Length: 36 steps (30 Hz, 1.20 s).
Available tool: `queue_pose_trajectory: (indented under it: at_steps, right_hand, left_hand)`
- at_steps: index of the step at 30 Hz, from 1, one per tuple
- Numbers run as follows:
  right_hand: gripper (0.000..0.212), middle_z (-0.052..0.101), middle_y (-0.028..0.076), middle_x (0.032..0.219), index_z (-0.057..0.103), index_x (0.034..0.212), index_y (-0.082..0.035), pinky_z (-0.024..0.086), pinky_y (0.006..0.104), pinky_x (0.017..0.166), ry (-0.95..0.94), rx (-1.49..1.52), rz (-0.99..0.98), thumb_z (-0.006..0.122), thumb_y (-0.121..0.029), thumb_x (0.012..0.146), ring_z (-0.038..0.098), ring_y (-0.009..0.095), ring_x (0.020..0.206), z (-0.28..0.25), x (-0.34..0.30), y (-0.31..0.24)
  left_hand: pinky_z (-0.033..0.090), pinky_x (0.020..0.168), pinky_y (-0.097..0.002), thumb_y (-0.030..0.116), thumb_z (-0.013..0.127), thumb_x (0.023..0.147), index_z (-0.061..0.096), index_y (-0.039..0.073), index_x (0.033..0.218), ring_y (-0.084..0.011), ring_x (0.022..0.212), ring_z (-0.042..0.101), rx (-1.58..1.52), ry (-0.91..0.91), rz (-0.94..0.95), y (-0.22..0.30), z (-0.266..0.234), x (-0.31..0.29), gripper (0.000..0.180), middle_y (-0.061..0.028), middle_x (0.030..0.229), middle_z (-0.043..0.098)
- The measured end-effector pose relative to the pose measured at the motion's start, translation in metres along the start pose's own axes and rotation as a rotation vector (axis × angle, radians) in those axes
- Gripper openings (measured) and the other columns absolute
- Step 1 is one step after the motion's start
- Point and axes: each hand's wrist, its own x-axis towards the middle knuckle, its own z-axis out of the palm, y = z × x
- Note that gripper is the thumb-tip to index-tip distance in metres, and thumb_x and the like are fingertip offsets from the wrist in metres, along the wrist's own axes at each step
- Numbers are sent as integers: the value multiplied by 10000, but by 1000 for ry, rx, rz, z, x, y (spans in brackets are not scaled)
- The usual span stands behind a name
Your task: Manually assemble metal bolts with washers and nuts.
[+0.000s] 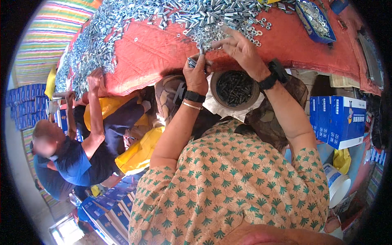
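My left hand is closed around a few silvery metal sleeves, one of them pointing up past the fingertips. It is at the near edge of the red-covered table. To its right, my right hand is raised with fingers apart, just over a heap of washers; nothing shows clearly in it. Below and between the hands sits a round bowl holding dark bolts. A broad pile of shiny metal sleeves spreads across the far part of the table.
A blue tray of washers stands at the far right. Blue boxes and a white bucket are on my right. Another person sits at my left, hands at the pile. More blue boxes are stacked behind that person.
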Motion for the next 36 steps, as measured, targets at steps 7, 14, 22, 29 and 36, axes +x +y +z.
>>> queue_pose_trajectory:
  at_steps: [7,14,22,29,36]
  right_hand:
    - [587,609,181,1141,307,1342,48,438,282,910,2,136,-45,598,-182,886,570,175,1052,10,6,24]
    - [279,615,73,687,528,1028,17,477,303,601,326,-371,-6,621,-191,867,587,162,616,-9,11,13]
    - [265,612,108,686,539,1052,-12,466,325,600,293,-610,-102,626,-148,842,604,201,639,1,25,25]
    - [259,624,119,702,561,1041,-41,469,346,606,330,-603,-129,626,-181,833,607,234,634,-1,43,29]
    - [242,610,110,971,590,1055,-42,490,341,790,246,-898,-408,586,-34,813,601,290,921,3,61,41]
  left_hand:
    - [383,458,-215,135,578,902,572,16,957,-100,520,503,39,-71,7,-2,1,-9,131,-45,705,599]
    - [391,464,-204,143,598,892,569,23,1014,-71,533,517,316,-87,-102,1,-18,-27,174,-41,719,623]
    - [421,492,-249,189,615,871,658,13,913,-84,548,529,833,-91,232,59,-31,60,186,17,644,582]
    - [504,670,-400,287,699,750,654,47,951,-323,778,654,1444,-100,508,43,-39,141,316,-184,843,664]
    - [453,523,-269,206,714,776,652,24,841,-115,577,581,955,-282,276,32,-46,129,202,-35,682,635]
